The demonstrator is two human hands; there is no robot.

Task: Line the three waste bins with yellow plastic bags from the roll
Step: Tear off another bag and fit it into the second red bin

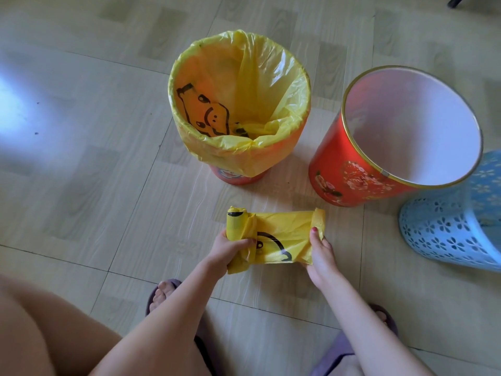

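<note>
My left hand (230, 249) grips the roll of yellow bags (236, 222) low in the middle of the view. My right hand (321, 252) pinches the free end of a yellow bag (284, 237) stretched flat between both hands, a black cartoon print on it. Beyond them stands an orange bin (238, 178) lined with a yellow bag (244, 85) folded over its rim. To its right is a red bin (349, 172) with a gold rim and a bare white inside. A blue perforated bin (444, 229) stands at the right edge, partly behind the red one.
Everything rests on a pale tiled floor (108, 185). My feet in purple slippers (341, 348) show at the bottom, and my knee fills the lower left corner. A dark object (461, 1) pokes in at the top right.
</note>
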